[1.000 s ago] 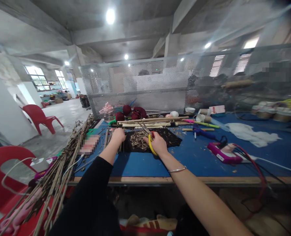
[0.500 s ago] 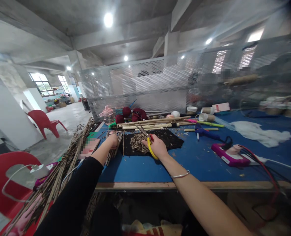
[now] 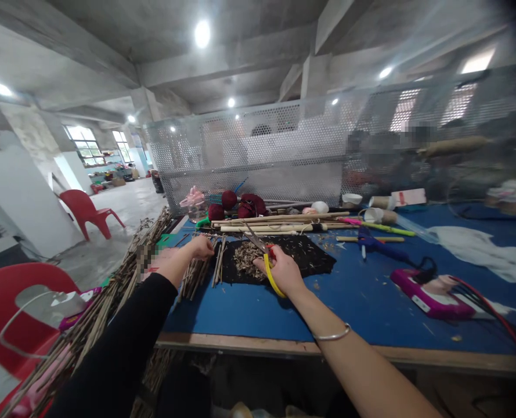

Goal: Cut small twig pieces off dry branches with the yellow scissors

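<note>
My right hand [image 3: 286,271] grips a pair of scissors [image 3: 267,259] with yellow and red handles. The blades stand apart and point away from me, over a heap of small brown clippings [image 3: 246,258] on a black cloth [image 3: 314,255]. My left hand [image 3: 203,247] is closed, fingertips together, above a pile of short cut twigs [image 3: 193,281]; what it pinches, if anything, is too small to make out. A few separate twigs [image 3: 218,264] lie between that pile and the cloth.
Long dry stalks [image 3: 105,307] lean along the table's left side, by a red chair [image 3: 18,307]. Pale sticks [image 3: 275,228] and dark red yarn balls [image 3: 251,206] lie at the back. A blue glue gun [image 3: 377,242] and a purple power strip [image 3: 432,296] sit rightward.
The view has shifted slightly. My left hand has lifted a little off the twig pile, and more loose twigs show beside the cloth. My right hand keeps the scissors over the clippings.
</note>
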